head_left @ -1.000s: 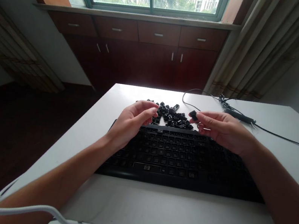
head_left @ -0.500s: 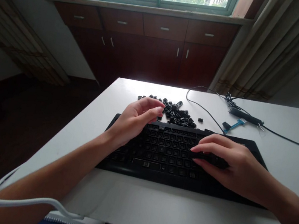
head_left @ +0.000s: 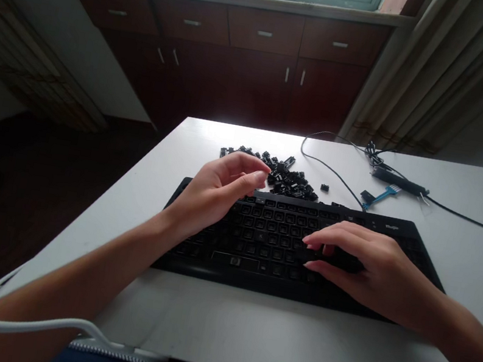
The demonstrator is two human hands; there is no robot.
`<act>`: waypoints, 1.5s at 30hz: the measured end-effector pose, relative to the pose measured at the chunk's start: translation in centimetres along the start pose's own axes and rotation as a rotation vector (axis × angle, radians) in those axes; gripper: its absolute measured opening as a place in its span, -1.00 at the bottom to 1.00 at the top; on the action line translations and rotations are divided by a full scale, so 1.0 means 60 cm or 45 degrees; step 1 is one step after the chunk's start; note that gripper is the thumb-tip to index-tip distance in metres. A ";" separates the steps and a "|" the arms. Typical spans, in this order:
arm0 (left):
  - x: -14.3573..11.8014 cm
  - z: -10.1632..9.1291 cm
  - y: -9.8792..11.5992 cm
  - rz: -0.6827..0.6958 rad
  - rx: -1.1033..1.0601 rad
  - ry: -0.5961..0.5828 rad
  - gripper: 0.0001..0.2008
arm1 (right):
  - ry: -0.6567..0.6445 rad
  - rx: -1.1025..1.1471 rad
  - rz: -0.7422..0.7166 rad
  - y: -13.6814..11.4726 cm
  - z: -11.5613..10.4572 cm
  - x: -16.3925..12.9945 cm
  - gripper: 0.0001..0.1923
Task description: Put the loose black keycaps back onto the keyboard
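Observation:
A black keyboard (head_left: 239,276) lies on the white table with most of its keycaps off; a long space bar and a few caps are in place. My left hand (head_left: 226,185) hovers over its upper left part, thumb and fingertips drawn together in a pinch; whether a small piece is between them is hidden. Over the right half of the keys rests my right hand (head_left: 363,257), thumb and fingers apart, with nothing visible in it. Behind the keyboard is a pile of loose black keycaps (head_left: 292,183), partly covered by my left hand. One single keycap (head_left: 324,187) lies apart from it.
A blue brush-like tool (head_left: 382,195) and a black cable (head_left: 335,172) with a dark, thicker section (head_left: 399,181) lie behind the keyboard on the right. A white cable (head_left: 28,321) crosses my left forearm at the near edge of the white table (head_left: 244,330).
The camera view has tilted and shifted slightly. My right hand has moved a little left over the keys, its fingers opening slightly. My left hand keeps its pinched shape.

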State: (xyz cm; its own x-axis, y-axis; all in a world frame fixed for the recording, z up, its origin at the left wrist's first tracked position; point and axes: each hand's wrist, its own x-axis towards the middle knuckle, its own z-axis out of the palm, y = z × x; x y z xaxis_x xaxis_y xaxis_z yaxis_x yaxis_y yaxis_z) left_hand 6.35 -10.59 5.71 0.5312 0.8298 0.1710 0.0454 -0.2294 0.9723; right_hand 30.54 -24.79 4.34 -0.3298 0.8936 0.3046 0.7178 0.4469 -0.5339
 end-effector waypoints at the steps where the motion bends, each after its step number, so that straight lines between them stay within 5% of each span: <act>1: 0.000 -0.001 0.001 0.002 0.000 -0.001 -0.80 | 0.000 -0.002 -0.007 0.000 0.000 0.000 -0.72; 9: 0.000 -0.003 0.005 0.016 -0.013 -0.013 -0.81 | -0.046 0.009 -0.032 -0.002 -0.002 0.002 -0.78; 20: 0.000 0.000 -0.004 0.024 0.019 0.015 -0.79 | 0.174 -0.275 0.138 0.049 -0.055 0.003 -0.67; 45: 0.000 0.006 -0.004 -0.009 0.126 0.013 -0.77 | 0.179 -0.445 0.113 0.056 -0.044 0.003 -0.71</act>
State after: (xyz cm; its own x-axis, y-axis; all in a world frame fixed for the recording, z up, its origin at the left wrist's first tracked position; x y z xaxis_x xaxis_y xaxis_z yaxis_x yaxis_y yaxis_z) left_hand 6.64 -10.74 5.40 0.5217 0.8368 0.1662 0.1329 -0.2722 0.9530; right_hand 34.49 -23.23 4.72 -0.1871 0.9028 0.3873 0.9135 0.3049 -0.2694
